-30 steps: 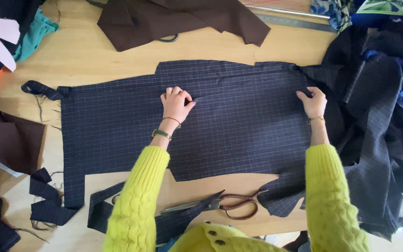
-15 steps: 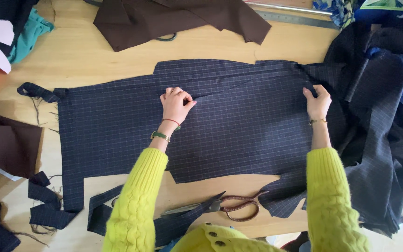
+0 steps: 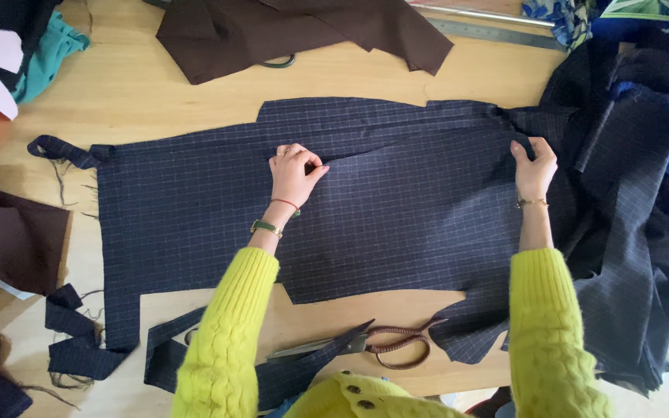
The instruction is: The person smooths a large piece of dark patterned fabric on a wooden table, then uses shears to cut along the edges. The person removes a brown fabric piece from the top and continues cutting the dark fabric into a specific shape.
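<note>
While we looked down over our own yellow sleeves, we noted these, largest first:

Table: the pale wooden tabletop [image 3: 141,93] carried everything, bare between the pieces of cloth.

Main cloth: a large navy piece of fabric with a fine pale check [image 3: 396,209] lay spread flat across the middle of the table, its top edge stepped and its bottom edge cut away in a notch. Both our hands rested on it.

Heap: a pile of dark checked and blue fabric [image 3: 644,193] sat at the right edge, touching the spread cloth.

Brown cloth: a dark brown fabric piece [image 3: 303,31] lay at the far side, apart from the navy cloth.

Offcuts: narrow navy checked strips [image 3: 79,340] lay at the near left corner of the spread cloth.

Sleeves: our arms wore chunky yellow knit sleeves [image 3: 226,333].

Scissors: long tailor's shears with brown handles [image 3: 365,344] lay on the table near our body, just below the notch, blades pointing left, touched by neither hand.

Left hand: our left hand [image 3: 294,174] lay near the cloth's upper middle, fingers curled close together and pressing down at a small fold.

Right hand: our right hand [image 3: 534,166] sat at the cloth's upper right, fingers bent over its edge beside the heap; we could not tell whether they pinched it.
</note>
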